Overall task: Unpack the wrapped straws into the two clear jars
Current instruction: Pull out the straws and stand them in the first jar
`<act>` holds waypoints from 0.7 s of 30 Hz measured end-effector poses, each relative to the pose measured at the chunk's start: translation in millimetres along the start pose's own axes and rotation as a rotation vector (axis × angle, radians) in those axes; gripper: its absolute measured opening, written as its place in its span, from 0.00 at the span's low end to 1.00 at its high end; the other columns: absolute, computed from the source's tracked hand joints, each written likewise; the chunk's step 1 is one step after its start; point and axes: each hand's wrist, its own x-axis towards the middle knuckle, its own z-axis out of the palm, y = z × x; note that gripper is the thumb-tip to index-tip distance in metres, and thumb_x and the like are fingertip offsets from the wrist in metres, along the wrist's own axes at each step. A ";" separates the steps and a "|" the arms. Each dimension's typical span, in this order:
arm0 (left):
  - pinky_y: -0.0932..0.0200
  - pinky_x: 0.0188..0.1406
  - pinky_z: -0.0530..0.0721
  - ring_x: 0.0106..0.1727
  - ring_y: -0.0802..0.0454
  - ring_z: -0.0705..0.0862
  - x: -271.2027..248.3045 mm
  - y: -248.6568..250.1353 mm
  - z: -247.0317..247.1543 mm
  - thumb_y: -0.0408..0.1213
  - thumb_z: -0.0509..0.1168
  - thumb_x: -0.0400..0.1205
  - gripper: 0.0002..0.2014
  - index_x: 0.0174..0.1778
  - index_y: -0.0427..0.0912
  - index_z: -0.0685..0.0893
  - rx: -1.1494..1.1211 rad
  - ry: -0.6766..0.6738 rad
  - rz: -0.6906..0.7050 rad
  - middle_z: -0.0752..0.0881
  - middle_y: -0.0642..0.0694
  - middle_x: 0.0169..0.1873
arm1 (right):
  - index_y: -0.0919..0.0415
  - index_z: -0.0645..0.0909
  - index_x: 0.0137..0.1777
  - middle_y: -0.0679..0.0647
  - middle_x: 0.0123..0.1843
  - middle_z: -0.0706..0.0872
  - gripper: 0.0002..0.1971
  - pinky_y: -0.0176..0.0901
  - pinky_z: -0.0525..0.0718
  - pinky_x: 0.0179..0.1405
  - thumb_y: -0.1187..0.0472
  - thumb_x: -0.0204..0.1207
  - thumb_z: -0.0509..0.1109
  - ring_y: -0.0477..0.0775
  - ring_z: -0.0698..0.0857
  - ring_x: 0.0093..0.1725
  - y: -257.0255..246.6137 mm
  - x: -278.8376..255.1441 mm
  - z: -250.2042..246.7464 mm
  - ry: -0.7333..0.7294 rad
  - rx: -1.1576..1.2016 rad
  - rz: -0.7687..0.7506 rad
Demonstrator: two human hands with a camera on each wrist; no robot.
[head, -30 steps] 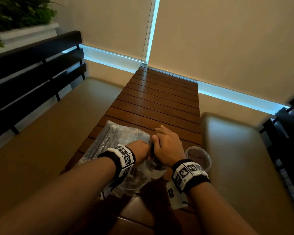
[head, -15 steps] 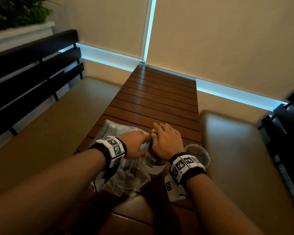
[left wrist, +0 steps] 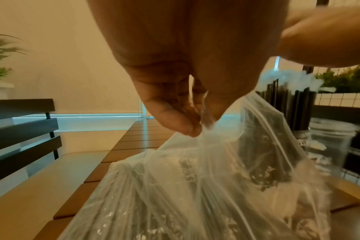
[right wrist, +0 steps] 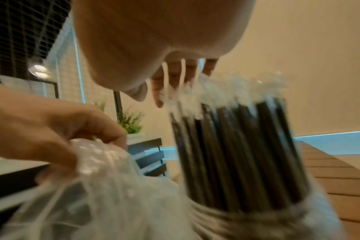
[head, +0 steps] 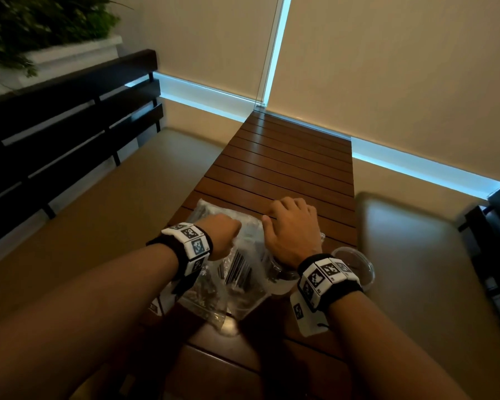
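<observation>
Left hand point(left wrist: 175, 91) pinches the clear plastic bag point(left wrist: 206, 186) at its top edge, bag lying on the slatted wooden table point(head: 286, 168). Right hand point(head: 293, 229) over black wrapped straws point(right wrist: 236, 154) standing in jar 1 point(head: 277, 280), just right of the bag; fingers look loosely spread, grip unclear. Jar 2 point(head: 361, 267) right of jar 1.

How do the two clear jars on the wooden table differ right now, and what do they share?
The filled jar holds black wrapped straws standing upright, while the empty jar shows nothing inside. The right hand sits over the filled jar, but the empty jar is uncovered. The filled jar stands next to the plastic bag, with the empty jar on its far side. Both are clear and upright on the table.
</observation>
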 end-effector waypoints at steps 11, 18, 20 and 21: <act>0.43 0.49 0.84 0.46 0.41 0.82 2.9 -8.6 -30.8 0.39 0.63 0.83 0.03 0.50 0.45 0.78 -0.168 0.218 -0.006 0.84 0.43 0.47 | 0.63 0.80 0.41 0.60 0.49 0.85 0.08 0.55 0.84 0.59 0.67 0.79 0.61 0.62 0.82 0.51 -59.3 23.5 7.3 -0.729 0.207 0.007; 0.44 0.44 0.83 0.43 0.45 0.80 -11.3 -8.4 -45.3 0.31 0.61 0.82 0.09 0.41 0.51 0.73 -0.193 0.365 0.108 0.81 0.48 0.41 | 0.68 0.61 0.81 0.65 0.79 0.69 0.30 0.52 0.71 0.73 0.56 0.84 0.66 0.66 0.72 0.76 -67.9 15.4 52.4 -0.757 0.159 0.308; 0.45 0.43 0.82 0.42 0.46 0.79 -13.6 -9.9 -50.5 0.30 0.61 0.82 0.11 0.40 0.51 0.72 -0.198 0.400 0.117 0.79 0.50 0.39 | 0.68 0.60 0.81 0.62 0.79 0.69 0.30 0.50 0.70 0.73 0.55 0.85 0.64 0.64 0.71 0.77 -70.2 18.0 51.5 -0.697 0.202 0.348; 0.46 0.43 0.82 0.42 0.46 0.78 -14.4 -11.5 -51.9 0.29 0.61 0.82 0.12 0.40 0.52 0.72 -0.200 0.411 0.116 0.78 0.51 0.38 | 0.68 0.60 0.81 0.63 0.78 0.71 0.30 0.50 0.72 0.71 0.55 0.85 0.65 0.63 0.73 0.76 -69.6 20.5 53.0 -0.681 0.200 0.382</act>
